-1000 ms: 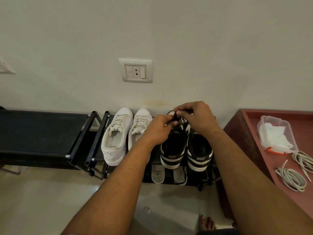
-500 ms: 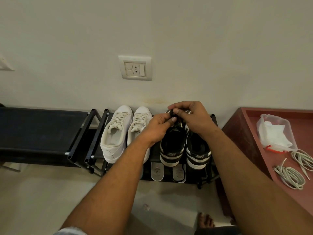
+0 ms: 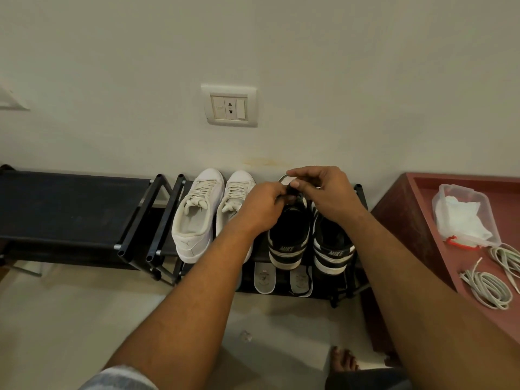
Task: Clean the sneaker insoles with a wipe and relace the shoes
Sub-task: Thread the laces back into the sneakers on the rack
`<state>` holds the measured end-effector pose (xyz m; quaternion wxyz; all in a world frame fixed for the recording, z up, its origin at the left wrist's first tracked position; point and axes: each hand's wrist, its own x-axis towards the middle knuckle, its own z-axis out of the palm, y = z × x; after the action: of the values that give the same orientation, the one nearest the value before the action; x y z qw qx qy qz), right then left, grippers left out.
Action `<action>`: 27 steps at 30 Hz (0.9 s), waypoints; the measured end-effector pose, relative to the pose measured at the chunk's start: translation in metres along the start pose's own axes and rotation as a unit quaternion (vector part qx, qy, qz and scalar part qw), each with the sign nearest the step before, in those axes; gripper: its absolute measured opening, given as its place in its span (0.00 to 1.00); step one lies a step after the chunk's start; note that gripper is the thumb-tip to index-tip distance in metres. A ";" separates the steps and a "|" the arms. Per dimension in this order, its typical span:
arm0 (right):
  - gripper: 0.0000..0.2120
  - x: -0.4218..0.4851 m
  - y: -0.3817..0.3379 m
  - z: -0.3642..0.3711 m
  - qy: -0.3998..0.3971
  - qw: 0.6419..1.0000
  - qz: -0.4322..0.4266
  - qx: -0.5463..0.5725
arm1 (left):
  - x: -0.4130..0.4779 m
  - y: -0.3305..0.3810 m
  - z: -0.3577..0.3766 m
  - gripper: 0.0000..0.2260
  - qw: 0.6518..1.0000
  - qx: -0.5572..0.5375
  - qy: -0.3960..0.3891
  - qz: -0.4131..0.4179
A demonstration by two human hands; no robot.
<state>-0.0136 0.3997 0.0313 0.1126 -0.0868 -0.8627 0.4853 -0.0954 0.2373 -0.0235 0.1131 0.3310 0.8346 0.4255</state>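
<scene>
A person's left hand [image 3: 264, 205] and right hand [image 3: 329, 192] meet over a black-and-white sneaker [image 3: 289, 237] on the shoe rack [image 3: 166, 220], the fingers of both pinching its black lace [image 3: 291, 190] near the toe. Lace work on this shoe looks unfinished. Two insoles [image 3: 264, 277] lie on the shelf below, while the wipes [image 3: 461, 218] and coiled pale laces [image 3: 486, 288] sit on the red bench [image 3: 416, 229], apparently yet to be used.
</scene>
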 end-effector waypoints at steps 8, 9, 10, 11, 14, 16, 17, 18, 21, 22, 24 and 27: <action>0.12 -0.010 -0.002 -0.002 0.028 0.991 0.080 -0.106 | -0.022 0.001 0.006 0.15 0.976 0.195 0.032 0.092; 0.13 -0.012 -0.001 -0.001 0.017 0.990 0.082 -0.112 | -0.025 0.001 0.007 0.13 0.974 0.200 0.046 0.101; 0.14 -0.013 -0.001 0.001 0.011 0.989 0.086 -0.118 | -0.028 0.001 0.007 0.11 0.971 0.205 0.058 0.105; 0.16 -0.014 -0.001 0.003 0.007 0.987 0.092 -0.128 | -0.029 0.000 0.007 0.08 0.970 0.210 0.065 0.103; 0.20 -0.016 -0.003 0.006 0.007 0.980 0.109 -0.166 | -0.035 0.001 0.008 0.07 0.966 0.231 0.069 0.090; 0.22 -0.018 -0.003 0.006 0.018 0.977 0.118 -0.178 | -0.037 0.003 0.009 0.08 0.966 0.233 0.076 0.088; 0.22 -0.020 -0.004 0.007 0.023 0.976 0.121 -0.182 | -0.037 0.004 0.009 0.08 0.965 0.233 0.081 0.089; 0.21 -0.022 -0.005 0.008 0.030 0.975 0.122 -0.184 | -0.038 0.005 0.010 0.08 0.963 0.236 0.087 0.093; 0.16 -0.030 -0.009 0.014 0.047 0.974 0.130 -0.177 | -0.039 0.006 0.010 0.07 0.968 0.220 0.091 0.076; 0.14 -0.032 -0.009 0.015 0.046 0.975 0.135 -0.170 | -0.039 0.006 0.010 0.08 0.971 0.208 0.091 0.066; 0.12 -0.038 -0.008 0.015 0.039 0.978 0.139 -0.154 | -0.038 0.007 0.009 0.10 0.975 0.190 0.094 0.062; 0.12 -0.044 -0.007 0.017 0.023 0.977 0.140 -0.156 | -0.036 0.014 0.006 0.18 0.977 0.174 0.101 0.073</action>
<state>0.0237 0.3704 0.0242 0.0481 -0.2345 -0.9043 0.3536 -0.0592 0.2234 -0.0197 -0.0629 0.3609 0.8765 0.3122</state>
